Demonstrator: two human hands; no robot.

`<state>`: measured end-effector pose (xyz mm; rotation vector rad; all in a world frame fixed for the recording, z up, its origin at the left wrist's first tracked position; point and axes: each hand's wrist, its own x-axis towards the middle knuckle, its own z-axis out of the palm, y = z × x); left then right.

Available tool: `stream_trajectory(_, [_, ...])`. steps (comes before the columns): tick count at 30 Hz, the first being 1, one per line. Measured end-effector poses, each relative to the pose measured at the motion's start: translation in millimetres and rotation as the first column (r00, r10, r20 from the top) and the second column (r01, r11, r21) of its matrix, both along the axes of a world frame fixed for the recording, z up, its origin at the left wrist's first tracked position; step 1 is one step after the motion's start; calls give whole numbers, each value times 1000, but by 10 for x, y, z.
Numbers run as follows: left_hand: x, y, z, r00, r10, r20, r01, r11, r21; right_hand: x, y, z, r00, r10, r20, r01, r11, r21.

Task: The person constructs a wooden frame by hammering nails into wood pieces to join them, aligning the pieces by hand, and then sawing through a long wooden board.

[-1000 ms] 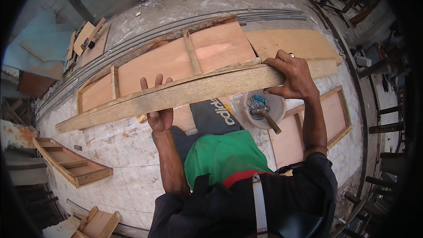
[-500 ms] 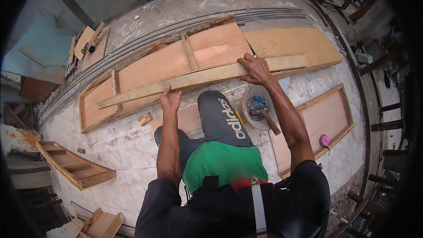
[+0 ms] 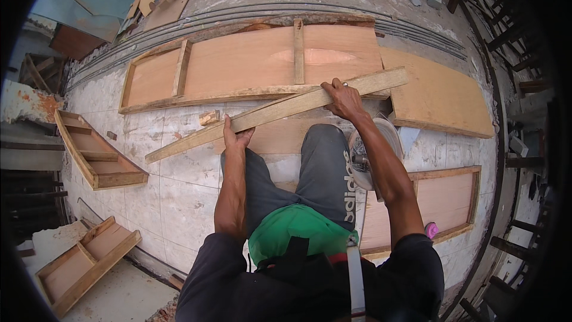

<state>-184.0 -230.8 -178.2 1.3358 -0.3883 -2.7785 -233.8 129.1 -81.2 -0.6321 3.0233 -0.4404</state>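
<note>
A long wooden batten (image 3: 286, 106) slants across in front of me, its right end higher in view than its left. My right hand (image 3: 344, 101) is closed over it right of the middle, with a ring on one finger. Farther left, my left hand (image 3: 236, 133) grips it from below, thumb up against its side. Beyond the batten lies a long plywood panel (image 3: 238, 62) framed with wood strips and two crosspieces. The batten's right part overlaps that panel's near edge. A small wood block (image 3: 210, 118) rests on the floor beyond my left hand.
A bucket (image 3: 390, 133) with a hammer (image 3: 359, 159) stands partly behind my right forearm. A plywood-topped panel (image 3: 441, 92) lies at right, another framed panel (image 3: 444, 200) nearer with a pink round item (image 3: 431, 230). Smaller frames (image 3: 113, 167) lie left. Long pipes (image 3: 417, 31) run behind.
The batten has come off the long framed panel toward me, its left end now over the floor. Both hands keep their hold. The view has shifted, showing more of the floor at left.
</note>
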Motion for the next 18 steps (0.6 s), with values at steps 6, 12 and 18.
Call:
stream_trajectory(6, [330,-195,-240,977,210,24,-205,969,-135,-305,-494,-235,990,144,0,-144,989,-34])
stream_trajectory(12, [828,-220,-627,900,419,124,-407,907,-107,-436,-924,-497,967,252,43,-251,968,-25])
stream_trajectory(18, [1419,-296,-1186,801,587,119,-590,807,-9,-523,-1551,-836,893,438,105,-444,894,53])
